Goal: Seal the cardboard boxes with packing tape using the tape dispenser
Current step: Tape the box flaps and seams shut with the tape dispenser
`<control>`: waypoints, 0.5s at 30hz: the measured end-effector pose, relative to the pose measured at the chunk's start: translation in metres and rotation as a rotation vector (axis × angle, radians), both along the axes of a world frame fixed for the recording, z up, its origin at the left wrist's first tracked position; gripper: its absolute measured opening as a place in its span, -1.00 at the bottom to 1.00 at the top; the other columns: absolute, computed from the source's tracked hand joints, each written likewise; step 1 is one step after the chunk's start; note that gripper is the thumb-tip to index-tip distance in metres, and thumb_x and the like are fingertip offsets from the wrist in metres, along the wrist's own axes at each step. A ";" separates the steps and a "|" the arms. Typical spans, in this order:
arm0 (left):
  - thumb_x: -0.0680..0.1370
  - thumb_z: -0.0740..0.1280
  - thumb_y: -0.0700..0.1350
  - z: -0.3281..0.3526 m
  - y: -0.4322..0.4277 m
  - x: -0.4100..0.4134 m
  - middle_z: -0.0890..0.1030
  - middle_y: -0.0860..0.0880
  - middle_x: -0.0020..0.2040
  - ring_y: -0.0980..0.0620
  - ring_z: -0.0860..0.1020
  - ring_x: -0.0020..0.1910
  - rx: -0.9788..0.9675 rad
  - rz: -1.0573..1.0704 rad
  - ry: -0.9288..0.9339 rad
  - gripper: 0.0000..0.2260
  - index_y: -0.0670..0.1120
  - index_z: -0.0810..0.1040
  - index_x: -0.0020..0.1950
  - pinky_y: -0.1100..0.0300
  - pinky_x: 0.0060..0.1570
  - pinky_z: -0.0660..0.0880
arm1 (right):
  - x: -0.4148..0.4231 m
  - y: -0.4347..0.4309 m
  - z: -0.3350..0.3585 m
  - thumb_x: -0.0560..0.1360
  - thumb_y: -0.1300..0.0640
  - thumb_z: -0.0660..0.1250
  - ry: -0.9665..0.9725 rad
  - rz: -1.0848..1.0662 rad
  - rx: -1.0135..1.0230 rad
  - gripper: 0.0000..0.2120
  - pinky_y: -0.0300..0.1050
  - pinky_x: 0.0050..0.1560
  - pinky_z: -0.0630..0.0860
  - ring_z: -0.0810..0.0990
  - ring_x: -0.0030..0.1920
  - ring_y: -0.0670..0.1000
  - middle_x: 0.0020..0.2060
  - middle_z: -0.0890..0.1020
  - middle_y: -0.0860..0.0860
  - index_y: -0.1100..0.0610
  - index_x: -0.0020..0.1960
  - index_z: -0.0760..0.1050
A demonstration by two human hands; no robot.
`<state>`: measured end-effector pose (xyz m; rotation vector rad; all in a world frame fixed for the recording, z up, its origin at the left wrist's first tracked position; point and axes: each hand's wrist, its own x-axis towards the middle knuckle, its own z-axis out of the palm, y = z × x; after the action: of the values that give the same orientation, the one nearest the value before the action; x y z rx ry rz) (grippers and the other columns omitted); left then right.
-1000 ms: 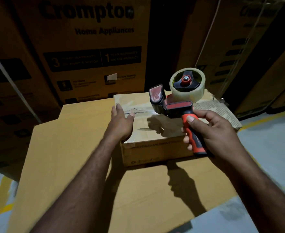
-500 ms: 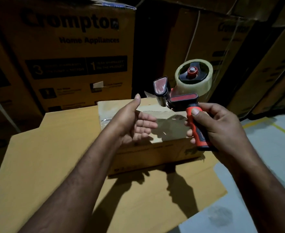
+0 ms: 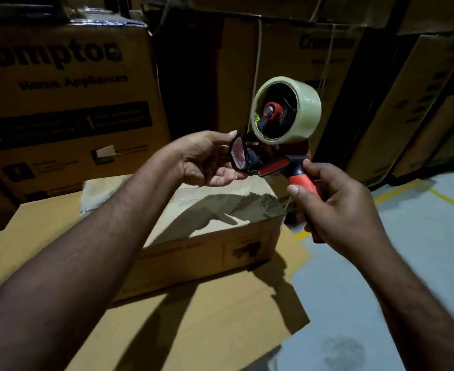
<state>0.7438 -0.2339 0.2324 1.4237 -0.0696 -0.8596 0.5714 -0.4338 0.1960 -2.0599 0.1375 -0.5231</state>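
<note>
My right hand (image 3: 338, 207) grips the orange and black handle of a tape dispenser (image 3: 274, 156), held up in the air above a small cardboard box (image 3: 212, 236). A roll of clear packing tape (image 3: 287, 111) sits on the dispenser's hub. My left hand (image 3: 204, 159) reaches to the dispenser's front end, thumb above and fingers below the red flap, pinching at it. The small box lies on a large flat sheet of cardboard (image 3: 193, 330), with tape showing on its top near the left edge.
Tall stacked cartons (image 3: 68, 103) printed with appliance branding stand close behind the box, and more cartons (image 3: 421, 103) line the right. Grey floor (image 3: 421, 236) with yellow lines lies to the right of the cardboard sheet.
My left hand left the box top and rose to the dispenser's front end. My right hand lifted and tilted the dispenser higher above the box.
</note>
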 end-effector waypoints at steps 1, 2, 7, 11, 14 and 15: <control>0.64 0.27 0.15 0.000 -0.009 0.004 0.70 -0.18 -0.11 -0.05 0.71 -0.22 0.005 0.009 0.009 -0.61 -0.18 0.56 0.13 0.21 -0.31 0.62 | 0.003 -0.010 -0.001 0.53 0.00 0.43 -0.016 0.001 0.011 -0.55 0.01 -0.49 0.58 0.65 -0.41 0.03 -0.11 0.66 0.06 -0.12 0.40 0.46; 0.64 0.28 0.16 -0.001 -0.018 0.006 0.70 -0.16 -0.15 -0.03 0.71 -0.25 0.006 0.027 0.020 -0.60 -0.20 0.57 0.10 0.21 -0.32 0.61 | 0.005 -0.018 -0.002 0.53 0.00 0.43 -0.033 0.004 0.027 -0.56 0.07 -0.44 0.61 0.67 -0.36 0.03 -0.05 0.66 0.06 -0.12 0.39 0.47; 0.67 0.27 -0.04 -0.011 -0.052 0.016 0.68 -0.14 -0.28 0.05 0.68 -0.39 0.032 0.045 0.062 -0.75 -0.23 0.58 0.02 0.26 -0.41 0.60 | 0.013 -0.050 -0.011 0.49 -0.13 0.45 -0.062 0.017 0.062 -0.53 0.16 -0.23 0.67 0.70 -0.15 0.07 0.10 0.64 0.06 -0.15 0.36 0.47; 0.70 0.16 -0.21 -0.006 -0.066 0.030 0.66 -0.15 -0.26 0.06 0.61 -0.41 0.212 -0.033 -0.071 -0.78 -0.29 0.56 0.14 0.25 -0.43 0.57 | 0.018 -0.062 -0.013 0.49 -0.17 0.43 -0.038 0.031 0.012 -0.51 0.02 -0.17 0.63 0.66 -0.03 0.11 0.09 0.66 0.10 -0.17 0.38 0.45; 0.69 0.22 -0.22 0.004 -0.071 0.046 0.68 -0.19 -0.12 0.01 0.66 -0.24 0.361 -0.098 -0.201 -0.76 -0.33 0.55 0.25 0.19 -0.27 0.61 | 0.023 -0.062 -0.015 0.50 -0.09 0.41 -0.045 -0.004 -0.038 -0.49 -0.11 -0.22 0.53 0.66 -0.11 0.09 0.01 0.67 0.09 -0.10 0.42 0.44; 0.68 0.24 -0.22 0.007 -0.073 0.051 0.69 -0.20 -0.07 -0.01 0.67 -0.19 0.400 -0.119 -0.243 -0.77 -0.31 0.56 0.25 0.16 -0.22 0.62 | 0.024 -0.061 -0.015 0.50 -0.08 0.41 -0.051 -0.014 -0.053 -0.49 -0.12 -0.25 0.53 0.66 -0.16 0.08 -0.01 0.68 0.09 -0.08 0.43 0.44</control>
<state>0.7948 -0.3070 0.2392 1.9129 -0.1755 -0.8226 0.5957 -0.4944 0.1812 -2.0961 0.1088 -0.5935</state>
